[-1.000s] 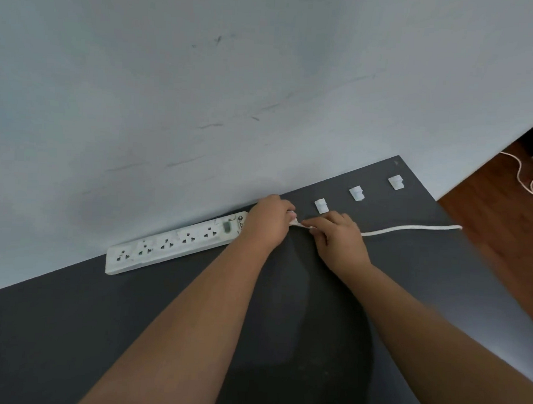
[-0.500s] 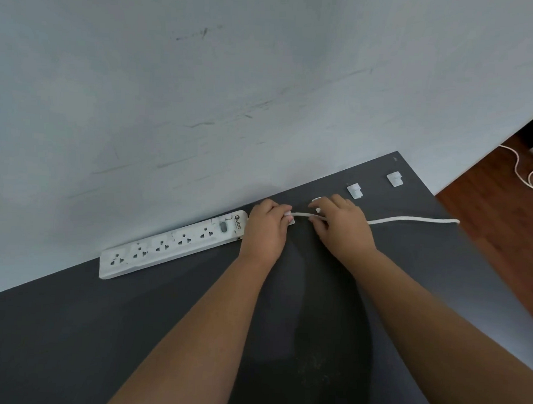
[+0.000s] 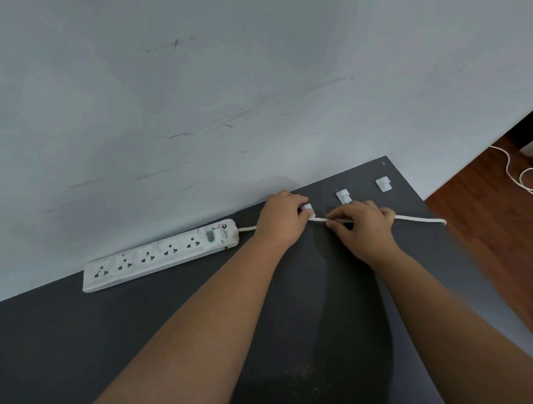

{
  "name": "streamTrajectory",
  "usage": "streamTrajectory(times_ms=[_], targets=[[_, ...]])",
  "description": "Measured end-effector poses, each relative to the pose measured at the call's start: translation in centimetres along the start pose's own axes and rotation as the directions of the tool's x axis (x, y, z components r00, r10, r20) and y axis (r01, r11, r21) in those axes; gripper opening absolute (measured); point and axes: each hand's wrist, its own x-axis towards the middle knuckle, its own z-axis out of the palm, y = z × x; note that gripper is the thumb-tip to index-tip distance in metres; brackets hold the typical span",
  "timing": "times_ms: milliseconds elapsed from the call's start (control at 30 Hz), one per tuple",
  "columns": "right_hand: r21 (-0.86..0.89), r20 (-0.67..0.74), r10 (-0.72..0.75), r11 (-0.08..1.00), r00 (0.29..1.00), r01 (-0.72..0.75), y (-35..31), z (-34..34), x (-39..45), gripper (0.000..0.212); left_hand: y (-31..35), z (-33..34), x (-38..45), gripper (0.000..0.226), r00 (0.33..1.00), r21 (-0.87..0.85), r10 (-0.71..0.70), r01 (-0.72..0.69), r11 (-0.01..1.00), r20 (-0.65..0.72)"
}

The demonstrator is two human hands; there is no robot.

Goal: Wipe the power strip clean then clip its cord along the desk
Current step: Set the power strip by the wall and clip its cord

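A white power strip (image 3: 162,255) with several sockets lies on the dark desk (image 3: 69,346) against the wall. Its white cord (image 3: 420,220) runs right from the strip to the desk's right edge. My left hand (image 3: 281,222) pinches the cord beside the first white clip (image 3: 307,208). My right hand (image 3: 361,229) grips the cord just right of it, fingers closed around it. Two more white clips, the middle clip (image 3: 342,195) and the far clip (image 3: 383,184), sit along the wall edge further right.
The pale scuffed wall (image 3: 233,93) rises right behind the strip. The desk ends at the right, with wooden floor (image 3: 487,226) beyond. A loose white cable (image 3: 529,179) loops on that floor.
My hands moved apart a little along the cord; the right hand slid right, uncovering the first clip next to my left fingers. The camera view shifted slightly.
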Motion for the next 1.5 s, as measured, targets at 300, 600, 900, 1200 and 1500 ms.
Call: streamTrajectory(times_ms=[300,600,900,1200,1500], targets=[[-0.053,-0.096,0.011,0.998,0.995,-0.016,-0.3,0.8,0.8,0.006,-0.2,1.4,0.8,0.023,0.997,0.15,0.066,-0.06,0.987,-0.033],[-0.113,-0.098,0.068,0.99,0.993,-0.079,-1.8,1.3,2.2,0.013,-0.1,2.3,-0.1,0.022,0.99,0.108,0.065,-0.051,0.993,-0.124],[-0.083,-0.034,0.104,0.991,0.994,-0.107,4.1,-3.0,0.8,0.022,0.2,3.3,-1.8,0.037,0.963,0.042,0.037,-0.027,0.999,-0.265],[0.181,0.051,0.08,0.979,0.995,-0.088,6.2,-4.8,1.8,0.011,6.6,4.2,3.4,0.019,0.999,0.006,-0.004,0.004,1.0,-0.042],[0.008,0.053,0.167,0.986,0.985,-0.168,5.3,-3.9,4.9,0.022,6.7,4.5,4.3,0.024,1.0,0.071,0.001,0.001,0.997,-0.032]])
